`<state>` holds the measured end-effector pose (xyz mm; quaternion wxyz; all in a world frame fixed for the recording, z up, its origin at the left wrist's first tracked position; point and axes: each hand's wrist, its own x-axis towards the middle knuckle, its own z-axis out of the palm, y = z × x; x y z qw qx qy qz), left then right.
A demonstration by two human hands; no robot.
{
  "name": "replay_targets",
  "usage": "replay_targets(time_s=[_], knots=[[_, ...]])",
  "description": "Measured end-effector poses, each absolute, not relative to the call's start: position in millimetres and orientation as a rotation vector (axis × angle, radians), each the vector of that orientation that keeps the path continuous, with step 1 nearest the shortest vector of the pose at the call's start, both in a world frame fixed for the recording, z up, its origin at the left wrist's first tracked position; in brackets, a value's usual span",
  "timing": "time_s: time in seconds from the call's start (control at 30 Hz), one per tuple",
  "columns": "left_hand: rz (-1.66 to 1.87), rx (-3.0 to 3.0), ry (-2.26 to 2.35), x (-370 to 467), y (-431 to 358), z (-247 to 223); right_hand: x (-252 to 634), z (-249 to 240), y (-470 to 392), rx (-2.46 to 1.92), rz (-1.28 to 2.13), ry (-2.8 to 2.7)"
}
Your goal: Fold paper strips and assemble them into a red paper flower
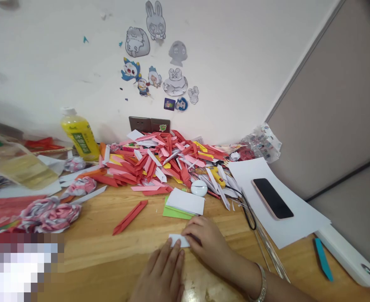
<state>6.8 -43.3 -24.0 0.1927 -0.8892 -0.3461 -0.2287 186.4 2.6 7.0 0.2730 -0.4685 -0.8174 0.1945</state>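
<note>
A small folded piece of white paper (178, 240) lies on the wooden table in front of me. My left hand (163, 270) rests flat, with its fingertips pressing on the paper's near left part. At the paper's right end, the curled fingers of my right hand (207, 241) pinch its edge; a bracelet circles that wrist. Just beyond sit white paper slips (186, 201) on top of green paper (176, 212). One folded red paper piece (130, 217) lies apart to the left.
A large heap of folded paper pieces (147, 167) lines the wall, with a white rounded case (199, 188) before it. At left stand a yellow drink bottle (81, 136) and pink-white twisted bundles (51, 214). Right: a phone (273, 199) on white sheets (281, 235), a teal cutter (323, 259).
</note>
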Motion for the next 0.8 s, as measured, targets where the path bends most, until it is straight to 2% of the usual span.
replay_targets(time_s=[0.2,0.37,0.8], knots=[[-0.57,-2.492,-0.877,3.0,-40.7,-16.6,186.2,7.7,-0.1,-1.286,0.576,-2.185],[-0.536,-2.511,-0.855,1.3,-40.2,-14.5,185.0,7.7,-1.1,-1.539,0.502,-2.152],[-0.509,-2.484,-0.804,-4.0,-37.3,-16.8,210.4,20.2,6.8,-1.794,0.372,-2.291]])
